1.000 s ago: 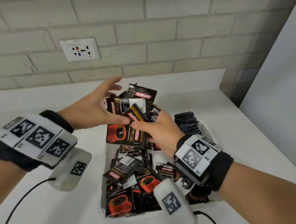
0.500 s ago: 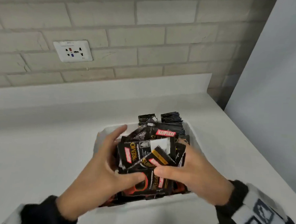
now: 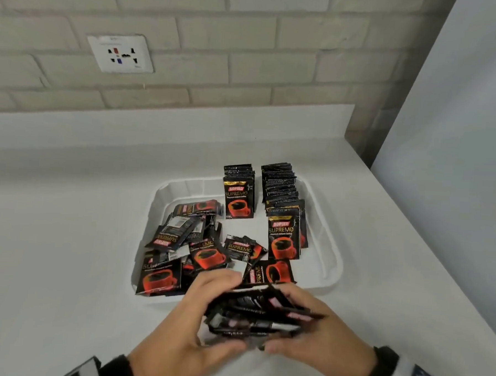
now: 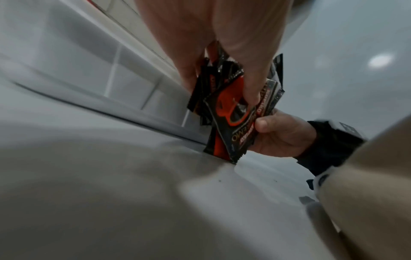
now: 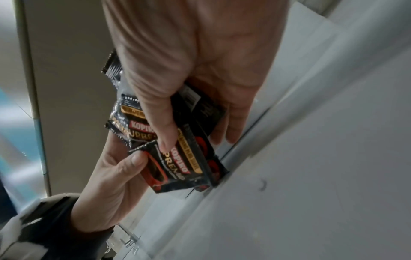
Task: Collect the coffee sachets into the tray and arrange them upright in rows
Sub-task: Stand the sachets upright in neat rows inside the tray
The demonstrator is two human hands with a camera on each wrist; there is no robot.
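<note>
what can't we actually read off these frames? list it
- Count of sachets in the held bundle: head view blurred by motion, left hand and right hand cover its ends.
- Count in the right upright row: packed edge-on, too small.
- Loose pile: lower sachets hidden under the top ones.
- Tray near rim: hidden by hands.
- Wrist views: tray contents out of frame.

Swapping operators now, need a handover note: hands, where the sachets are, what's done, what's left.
Left hand and right hand: both grip one bundle of sachets, held just in front of the tray, over the counter.
Done: two upright rows at the tray's far end, a short middle row and a longer right row.
Left: the loose pile lying flat in the tray's left and near part, plus the held bundle, which looks uneven; square it, then stand it in a row.
</note>
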